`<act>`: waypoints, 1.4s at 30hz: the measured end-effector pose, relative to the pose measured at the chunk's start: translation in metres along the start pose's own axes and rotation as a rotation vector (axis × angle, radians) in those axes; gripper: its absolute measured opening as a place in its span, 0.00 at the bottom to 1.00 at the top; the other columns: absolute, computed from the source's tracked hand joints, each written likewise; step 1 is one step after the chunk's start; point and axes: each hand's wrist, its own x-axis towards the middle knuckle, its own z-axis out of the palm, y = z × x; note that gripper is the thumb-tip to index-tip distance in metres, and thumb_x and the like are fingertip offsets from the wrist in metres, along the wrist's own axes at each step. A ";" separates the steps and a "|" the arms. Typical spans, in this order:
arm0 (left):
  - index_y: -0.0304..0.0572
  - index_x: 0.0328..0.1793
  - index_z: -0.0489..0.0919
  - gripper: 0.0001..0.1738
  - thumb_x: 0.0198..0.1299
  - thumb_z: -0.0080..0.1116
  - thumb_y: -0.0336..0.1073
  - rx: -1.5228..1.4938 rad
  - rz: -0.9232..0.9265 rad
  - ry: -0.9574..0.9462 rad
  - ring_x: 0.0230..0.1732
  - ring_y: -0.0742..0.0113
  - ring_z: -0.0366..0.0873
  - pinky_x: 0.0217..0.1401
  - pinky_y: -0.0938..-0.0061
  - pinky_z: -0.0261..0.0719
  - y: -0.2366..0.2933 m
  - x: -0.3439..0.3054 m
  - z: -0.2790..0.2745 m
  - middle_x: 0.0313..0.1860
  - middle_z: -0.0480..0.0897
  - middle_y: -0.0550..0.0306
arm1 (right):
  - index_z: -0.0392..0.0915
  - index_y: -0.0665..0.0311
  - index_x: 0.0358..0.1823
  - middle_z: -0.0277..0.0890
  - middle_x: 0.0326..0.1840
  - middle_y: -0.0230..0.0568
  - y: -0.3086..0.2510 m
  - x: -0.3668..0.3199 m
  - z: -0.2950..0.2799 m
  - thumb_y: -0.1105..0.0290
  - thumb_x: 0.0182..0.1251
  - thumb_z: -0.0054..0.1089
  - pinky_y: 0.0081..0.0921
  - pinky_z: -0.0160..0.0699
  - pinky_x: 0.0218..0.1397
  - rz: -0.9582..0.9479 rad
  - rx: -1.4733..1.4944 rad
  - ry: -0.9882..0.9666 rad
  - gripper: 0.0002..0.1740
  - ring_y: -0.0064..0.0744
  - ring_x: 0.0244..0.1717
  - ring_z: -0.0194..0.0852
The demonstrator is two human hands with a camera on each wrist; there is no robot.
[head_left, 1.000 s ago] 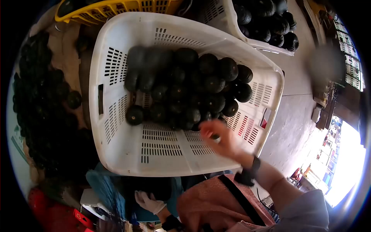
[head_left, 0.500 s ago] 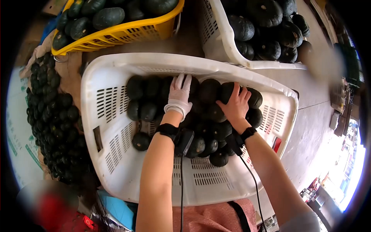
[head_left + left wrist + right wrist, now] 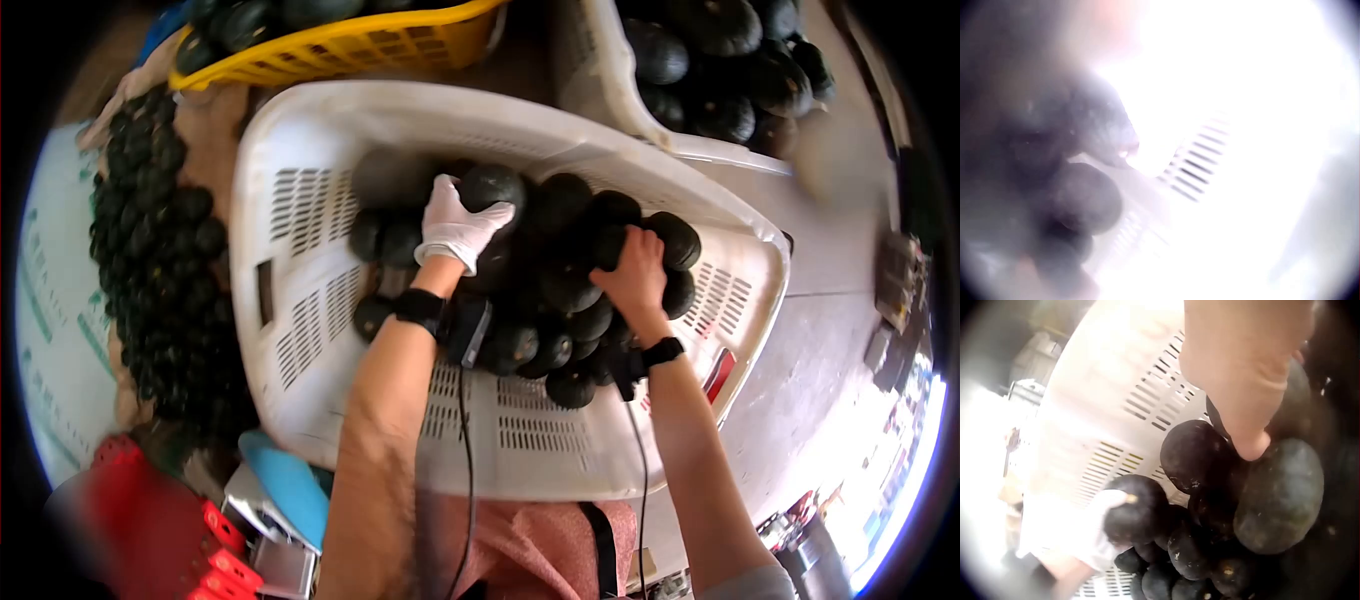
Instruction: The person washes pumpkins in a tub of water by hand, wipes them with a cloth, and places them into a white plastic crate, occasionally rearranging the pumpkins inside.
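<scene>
In the head view, the left hand (image 3: 458, 226), in a white glove, grips a round dark green squash (image 3: 493, 188) at the far side of a white slatted crate (image 3: 330, 440). The right wrist view shows that glove (image 3: 1096, 531) with its thumb against the squash (image 3: 1137, 509). Bare, the right hand (image 3: 637, 275) curls over a dark squash (image 3: 608, 243) farther right in the pile; its thumb and fingers (image 3: 1247, 381) partly hide that squash. The left wrist view is washed out, with blurred squashes (image 3: 1088, 197) and crate slots.
Behind stand a yellow crate (image 3: 350, 52) and another white crate (image 3: 640, 125), both holding squashes. A large heap of smaller dark squashes (image 3: 165, 270) lies at the left. Red objects (image 3: 225, 545) and a blue item (image 3: 285, 485) are at the lower left. Cables hang from both wrists.
Both hands have come into the crate from its near side. Since half a second ago, the gloved hand has gone from lying over the pile to gripping a squash; the head view has shifted.
</scene>
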 end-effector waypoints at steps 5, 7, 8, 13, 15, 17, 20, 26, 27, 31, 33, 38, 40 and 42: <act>0.38 0.66 0.66 0.38 0.45 0.68 0.24 -1.065 -0.139 0.007 0.55 0.64 0.75 0.58 0.70 0.76 -0.023 -0.184 -0.133 0.56 0.76 0.52 | 0.72 0.74 0.58 0.81 0.49 0.45 -0.024 -0.069 -0.044 0.68 0.48 0.72 0.30 0.79 0.53 0.061 0.899 -0.377 0.35 0.33 0.48 0.80; 0.37 0.72 0.62 0.41 0.47 0.60 0.20 -1.289 -0.356 0.264 0.66 0.55 0.72 0.68 0.61 0.73 -0.061 -0.290 -0.172 0.64 0.73 0.46 | 0.65 0.70 0.66 0.76 0.56 0.45 -0.055 -0.127 -0.060 0.71 0.44 0.77 0.33 0.75 0.62 -0.008 1.287 -0.656 0.45 0.35 0.56 0.76; 0.37 0.73 0.61 0.41 0.49 0.59 0.22 -1.466 -0.211 0.317 0.68 0.51 0.71 0.69 0.58 0.73 -0.088 -0.333 -0.181 0.66 0.72 0.44 | 0.63 0.69 0.68 0.73 0.61 0.47 -0.065 -0.158 -0.057 0.72 0.41 0.79 0.35 0.72 0.66 -0.053 1.377 -0.790 0.48 0.36 0.61 0.73; 0.37 0.63 0.65 0.34 0.50 0.69 0.31 -1.051 -0.922 0.802 0.52 0.57 0.80 0.53 0.61 0.84 -0.191 -0.472 -0.180 0.55 0.77 0.50 | 0.68 0.65 0.65 0.75 0.58 0.45 -0.183 -0.281 -0.053 0.64 0.41 0.81 0.36 0.75 0.62 -0.288 0.872 -1.211 0.46 0.37 0.61 0.74; 0.40 0.61 0.63 0.40 0.45 0.75 0.36 -0.958 -1.214 0.797 0.47 0.58 0.79 0.44 0.62 0.84 -0.229 -0.483 -0.158 0.50 0.76 0.50 | 0.69 0.64 0.61 0.72 0.52 0.46 -0.224 -0.321 -0.035 0.65 0.41 0.75 0.39 0.73 0.60 -0.753 0.490 -0.929 0.41 0.51 0.57 0.71; 0.42 0.61 0.62 0.41 0.43 0.76 0.37 -0.875 -1.252 0.738 0.45 0.54 0.81 0.45 0.61 0.85 -0.277 -0.500 -0.114 0.50 0.77 0.48 | 0.71 0.63 0.57 0.71 0.51 0.45 -0.248 -0.344 -0.002 0.68 0.44 0.70 0.40 0.72 0.60 -1.154 0.235 -0.825 0.34 0.44 0.58 0.69; 0.43 0.66 0.61 0.48 0.39 0.78 0.39 -0.519 -1.260 0.516 0.48 0.53 0.79 0.48 0.62 0.81 -0.321 -0.517 -0.056 0.51 0.78 0.45 | 0.72 0.63 0.54 0.72 0.50 0.43 -0.253 -0.368 0.052 0.71 0.52 0.60 0.51 0.69 0.59 -1.460 -0.183 -0.640 0.25 0.42 0.60 0.68; 0.43 0.68 0.65 0.47 0.40 0.77 0.40 -0.667 -1.152 0.393 0.56 0.50 0.77 0.61 0.62 0.75 -0.288 -0.497 -0.052 0.57 0.78 0.41 | 0.76 0.60 0.49 0.74 0.52 0.44 -0.227 -0.371 0.106 0.66 0.59 0.51 0.52 0.69 0.63 -1.432 -0.305 -0.521 0.16 0.45 0.64 0.66; 0.43 0.68 0.65 0.46 0.41 0.77 0.36 -0.751 -1.108 0.400 0.54 0.55 0.76 0.60 0.65 0.75 -0.284 -0.493 -0.055 0.55 0.78 0.45 | 0.76 0.60 0.49 0.74 0.55 0.47 -0.223 -0.371 0.107 0.66 0.60 0.50 0.49 0.69 0.65 -1.451 -0.348 -0.433 0.16 0.47 0.67 0.64; 0.42 0.77 0.55 0.45 0.55 0.66 0.26 -0.590 -0.730 0.830 0.67 0.51 0.65 0.69 0.60 0.65 -0.233 -0.461 -0.100 0.69 0.65 0.41 | 0.75 0.68 0.56 0.74 0.57 0.55 -0.244 -0.339 0.032 0.70 0.55 0.63 0.37 0.78 0.56 -1.011 0.488 -1.081 0.24 0.50 0.59 0.73; 0.39 0.77 0.56 0.43 0.56 0.63 0.26 -0.332 -0.413 0.879 0.71 0.51 0.62 0.72 0.58 0.56 -0.177 -0.432 -0.147 0.71 0.63 0.42 | 0.72 0.63 0.62 0.80 0.45 0.41 -0.245 -0.302 -0.017 0.65 0.67 0.64 0.21 0.81 0.38 -0.521 0.746 -1.256 0.24 0.26 0.40 0.82; 0.33 0.66 0.69 0.36 0.51 0.68 0.34 -0.625 0.147 0.465 0.64 0.47 0.67 0.70 0.59 0.62 -0.093 -0.322 -0.139 0.64 0.70 0.43 | 0.74 0.64 0.57 0.79 0.40 0.37 -0.120 -0.178 -0.002 0.70 0.63 0.66 0.26 0.80 0.35 0.379 0.983 -0.466 0.21 0.26 0.39 0.80; 0.36 0.67 0.68 0.37 0.50 0.69 0.37 -0.432 0.271 0.228 0.64 0.43 0.66 0.70 0.56 0.62 -0.066 -0.262 -0.115 0.62 0.72 0.43 | 0.75 0.64 0.50 0.76 0.33 0.37 -0.045 -0.147 0.020 0.69 0.59 0.68 0.29 0.78 0.31 0.656 0.858 -0.390 0.19 0.29 0.34 0.78; 0.44 0.70 0.65 0.41 0.49 0.70 0.42 -0.281 0.167 0.074 0.67 0.42 0.63 0.72 0.55 0.61 -0.066 -0.207 -0.061 0.65 0.68 0.42 | 0.77 0.63 0.42 0.73 0.27 0.35 0.040 -0.128 0.064 0.65 0.54 0.72 0.31 0.73 0.22 0.636 0.646 -0.267 0.17 0.30 0.24 0.72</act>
